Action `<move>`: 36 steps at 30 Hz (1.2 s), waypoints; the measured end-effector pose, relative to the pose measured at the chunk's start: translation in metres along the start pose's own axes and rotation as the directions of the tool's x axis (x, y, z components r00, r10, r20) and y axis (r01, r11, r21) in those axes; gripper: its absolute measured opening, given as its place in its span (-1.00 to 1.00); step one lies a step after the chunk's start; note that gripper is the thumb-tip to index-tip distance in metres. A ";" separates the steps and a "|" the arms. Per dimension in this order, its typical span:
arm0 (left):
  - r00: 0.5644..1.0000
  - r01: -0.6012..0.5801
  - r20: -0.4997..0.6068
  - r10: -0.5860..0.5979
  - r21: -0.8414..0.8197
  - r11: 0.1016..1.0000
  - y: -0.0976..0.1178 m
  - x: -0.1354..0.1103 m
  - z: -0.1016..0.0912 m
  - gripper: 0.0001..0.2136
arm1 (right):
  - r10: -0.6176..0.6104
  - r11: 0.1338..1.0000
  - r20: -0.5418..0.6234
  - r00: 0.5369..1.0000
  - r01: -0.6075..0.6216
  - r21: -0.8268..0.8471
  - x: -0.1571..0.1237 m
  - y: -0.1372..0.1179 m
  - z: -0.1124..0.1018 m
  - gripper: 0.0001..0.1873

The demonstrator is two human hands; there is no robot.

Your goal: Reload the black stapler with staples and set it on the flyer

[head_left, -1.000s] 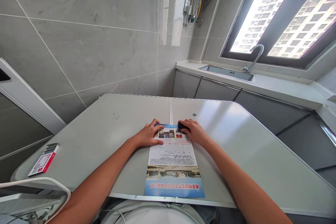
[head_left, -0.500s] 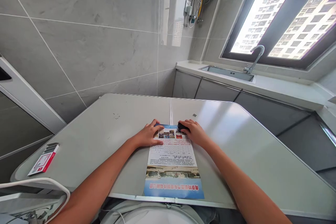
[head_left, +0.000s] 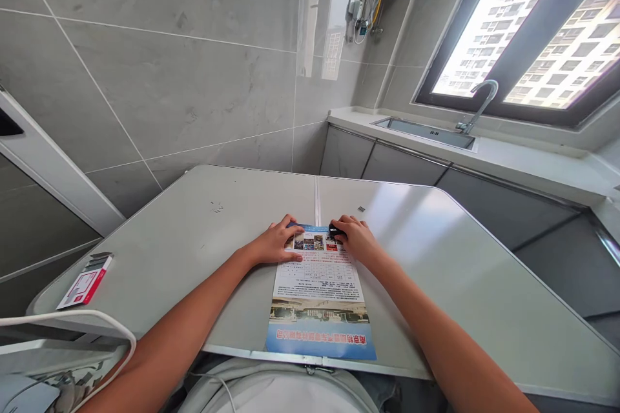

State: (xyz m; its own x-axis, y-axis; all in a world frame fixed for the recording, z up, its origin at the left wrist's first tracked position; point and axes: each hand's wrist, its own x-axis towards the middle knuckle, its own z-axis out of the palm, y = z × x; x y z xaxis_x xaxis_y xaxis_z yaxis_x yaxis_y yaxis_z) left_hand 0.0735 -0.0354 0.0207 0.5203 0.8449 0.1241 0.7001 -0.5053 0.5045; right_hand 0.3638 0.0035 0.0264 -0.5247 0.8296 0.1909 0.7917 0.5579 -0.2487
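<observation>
Printed flyer [head_left: 320,284] lies at lower centre of the frame on a pale bench [head_left: 252,193], seen in the head view. The left hand [head_left: 276,243] rests on its upper left edge, grip spread, thumb apart from fingers; the right hand [head_left: 359,239] has its grip curled around a mostly hidden black object [head_left: 335,230] at the upper right. Work there appears under way; no finished result shows, and what remains cannot be told.
</observation>
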 end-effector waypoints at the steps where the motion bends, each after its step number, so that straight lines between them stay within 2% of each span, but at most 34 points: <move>1: 1.000 -0.004 -0.003 0.004 -0.004 1.000 0.000 0.000 0.000 -0.32 | 0.003 1.000 0.006 1.000 -0.003 -0.021 0.001 -0.001 0.001 -0.70; 7: 1.000 0.003 0.000 -0.003 0.002 1.000 0.001 -0.001 -0.001 -0.33 | 0.008 0.987 0.040 0.999 -0.002 -0.158 0.003 -0.010 0.005 -0.74; 12: 0.999 0.030 0.011 -0.030 0.020 0.999 0.002 -0.002 -0.003 -0.33 | -0.019 0.985 0.018 1.000 0.022 -0.171 0.003 -0.016 0.007 -0.70; 14: 0.999 0.042 0.014 -0.042 0.019 0.999 0.002 -0.003 -0.004 -0.32 | -0.025 0.990 -0.005 1.000 0.024 -0.137 0.003 -0.010 0.004 -0.70; 18: 0.998 0.058 0.030 -0.059 0.023 0.998 0.000 -0.002 -0.005 -0.31 | -0.033 0.999 -0.008 0.999 0.033 0.041 -0.003 0.015 -0.009 -0.57; 23: 0.999 0.045 0.009 -0.046 0.094 0.995 -0.003 -0.001 -0.007 -0.36 | 0.063 0.994 0.025 0.998 -0.065 0.093 -0.011 0.044 -0.024 -0.83; 27: 0.999 0.043 0.015 -0.045 0.119 0.992 -0.007 0.000 -0.009 -0.36 | 0.214 0.976 -0.047 0.976 -0.211 0.054 -0.014 0.057 -0.028 -0.86; 31: 1.000 0.029 0.007 -0.030 0.144 0.989 -0.010 0.000 -0.009 -0.38 | 0.352 0.935 -0.173 0.920 -0.353 0.022 -0.014 0.059 -0.031 -0.88; 33: 1.000 0.029 0.002 -0.030 0.152 0.988 -0.010 0.000 -0.008 -0.40 | 0.358 0.932 -0.225 0.906 -0.362 0.025 -0.014 0.052 -0.032 -0.89; 36: 1.000 0.030 -0.006 -0.029 0.142 0.989 -0.012 0.000 -0.007 -0.40 | 0.291 0.957 -0.264 0.920 -0.275 0.095 -0.012 0.030 -0.032 -0.92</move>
State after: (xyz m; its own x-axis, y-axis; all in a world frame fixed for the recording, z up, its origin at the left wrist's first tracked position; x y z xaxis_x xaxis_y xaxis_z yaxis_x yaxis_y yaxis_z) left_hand 0.0618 -0.0285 0.0209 0.4968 0.8603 0.1145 0.7775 -0.4998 0.3816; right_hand 0.4035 0.0096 0.0467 -0.1698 0.9196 0.3543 0.8719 0.3077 -0.3809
